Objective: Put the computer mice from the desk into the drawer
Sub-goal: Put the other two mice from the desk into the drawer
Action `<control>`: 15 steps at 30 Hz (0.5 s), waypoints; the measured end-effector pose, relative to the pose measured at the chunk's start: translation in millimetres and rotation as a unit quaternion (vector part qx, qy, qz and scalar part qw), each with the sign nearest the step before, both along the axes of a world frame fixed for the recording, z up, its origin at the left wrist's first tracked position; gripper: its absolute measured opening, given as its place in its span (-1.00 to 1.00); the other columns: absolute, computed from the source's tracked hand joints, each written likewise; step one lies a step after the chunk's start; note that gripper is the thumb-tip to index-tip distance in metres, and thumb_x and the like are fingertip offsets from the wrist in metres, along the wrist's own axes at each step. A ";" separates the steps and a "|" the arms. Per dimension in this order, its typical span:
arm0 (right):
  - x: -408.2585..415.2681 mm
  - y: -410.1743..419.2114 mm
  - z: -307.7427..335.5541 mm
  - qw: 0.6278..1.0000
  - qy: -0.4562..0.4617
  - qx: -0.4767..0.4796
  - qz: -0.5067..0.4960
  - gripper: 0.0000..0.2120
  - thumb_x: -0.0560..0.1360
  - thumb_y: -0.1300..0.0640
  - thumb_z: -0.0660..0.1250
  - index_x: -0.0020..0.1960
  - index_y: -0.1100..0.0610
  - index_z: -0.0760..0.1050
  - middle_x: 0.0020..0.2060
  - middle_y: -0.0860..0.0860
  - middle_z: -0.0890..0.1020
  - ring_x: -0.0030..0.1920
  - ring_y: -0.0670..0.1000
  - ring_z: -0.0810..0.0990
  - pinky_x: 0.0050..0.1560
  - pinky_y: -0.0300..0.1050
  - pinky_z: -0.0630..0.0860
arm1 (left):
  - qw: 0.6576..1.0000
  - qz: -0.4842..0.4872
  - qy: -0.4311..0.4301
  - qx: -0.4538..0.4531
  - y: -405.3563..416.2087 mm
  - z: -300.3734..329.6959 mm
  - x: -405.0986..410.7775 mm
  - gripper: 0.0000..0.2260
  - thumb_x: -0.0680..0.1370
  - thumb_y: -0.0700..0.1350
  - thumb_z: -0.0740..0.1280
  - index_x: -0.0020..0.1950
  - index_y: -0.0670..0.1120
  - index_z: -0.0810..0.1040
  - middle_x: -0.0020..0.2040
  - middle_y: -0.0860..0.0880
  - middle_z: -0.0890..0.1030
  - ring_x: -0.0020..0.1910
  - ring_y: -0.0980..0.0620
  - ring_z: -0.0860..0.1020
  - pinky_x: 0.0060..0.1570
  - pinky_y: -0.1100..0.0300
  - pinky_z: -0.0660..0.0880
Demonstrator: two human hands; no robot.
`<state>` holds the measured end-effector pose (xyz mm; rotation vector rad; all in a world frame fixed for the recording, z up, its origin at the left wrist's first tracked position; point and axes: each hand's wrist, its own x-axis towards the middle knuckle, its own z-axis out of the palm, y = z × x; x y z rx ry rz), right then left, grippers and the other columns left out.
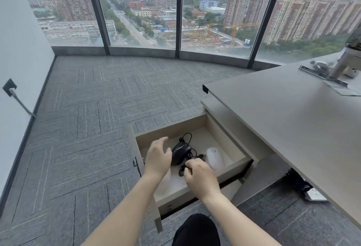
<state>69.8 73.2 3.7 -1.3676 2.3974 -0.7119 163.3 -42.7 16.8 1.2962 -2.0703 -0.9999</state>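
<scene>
- In the head view, our only one, we see the drawer (232, 164) pulled fully out from under the desk (283, 120). We think it stands so wide open to let both hands reach its floor from above.
- The black wired mouse (180, 152) lies inside the drawer, near the middle, with its cable (187, 137) looping toward the back wall and also forward.
- The white mouse (214, 157) lies flat just to the right of the black one, close to the right wall of the drawer. No hand is touching it.
- Our left hand (158, 159) is over the left part of the drawer, with the fingers spread and slightly curved. It holds nothing; the fingertips are beside the black mouse, and we cannot tell if they touch it.
- Something pale shows under our left wrist on the drawer floor; it is too hidden to name.
- Our right hand (199, 177) is lower and nearer to us, with the fingers curled in. It seems to pinch the front part of the black cable, where a bunch of it (182, 170) hangs down by the fingers. We judge that this hand tucks the loose cable in, so it will not catch when the drawer closes.
- Both forearms come in from below and are almost straight, with wrists bent slightly down into the drawer.
- The near part of the desk top shows no mouse. At its far end some small things lie by a stand (343, 65), too blurred to identify.
</scene>
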 end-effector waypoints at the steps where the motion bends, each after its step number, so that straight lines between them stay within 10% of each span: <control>1: 8.5 8.4 1.1 1.000 -0.012 -0.020 0.009 -0.76 0.55 0.10 0.14 -0.02 0.14 0.56 -0.07 0.04 0.60 -0.07 0.04 0.55 -0.07 -0.02 0.53 | 0.999 0.016 0.037 -0.028 0.6 7.4 9.1 -0.64 0.55 -0.21 0.23 0.35 -0.13 0.46 0.29 -0.11 0.54 0.23 -0.02 0.51 0.21 0.16 0.40; 7: 60.5 45.7 -8.1 0.994 -0.050 -0.085 0.039 -0.71 0.55 -0.02 0.18 -0.22 0.13 0.50 -0.26 0.00 0.57 -0.23 -0.02 0.50 -0.21 -0.10 0.46 | 0.986 0.139 0.084 -0.018 5.9 13.4 72.5 -0.72 0.59 -0.17 0.19 0.28 -0.12 0.50 0.14 -0.06 0.60 0.10 -0.04 0.56 0.02 0.10 0.48; 11: 87.3 62.9 -20.9 0.994 -0.086 -0.024 0.067 -0.54 0.41 -0.36 0.22 -0.03 0.00 0.60 -0.10 -0.11 0.62 -0.08 -0.09 0.57 -0.13 -0.21 0.46 | 0.973 0.165 0.105 0.124 17.3 -12.2 100.2 -0.64 0.59 -0.10 0.19 0.38 -0.15 0.42 0.31 -0.12 0.52 0.26 -0.11 0.50 0.26 -0.03 0.44; 15: 104.1 68.7 -30.9 0.995 -0.068 0.015 0.068 -0.51 0.35 -0.43 0.23 0.00 -0.08 0.59 -0.03 -0.14 0.62 -0.02 -0.12 0.58 -0.02 -0.13 0.53 | 0.870 0.153 0.301 0.358 35.4 -30.4 104.7 -0.68 0.62 0.06 0.09 0.27 -0.06 0.43 0.22 -0.05 0.52 0.22 -0.06 0.50 0.27 -0.04 0.40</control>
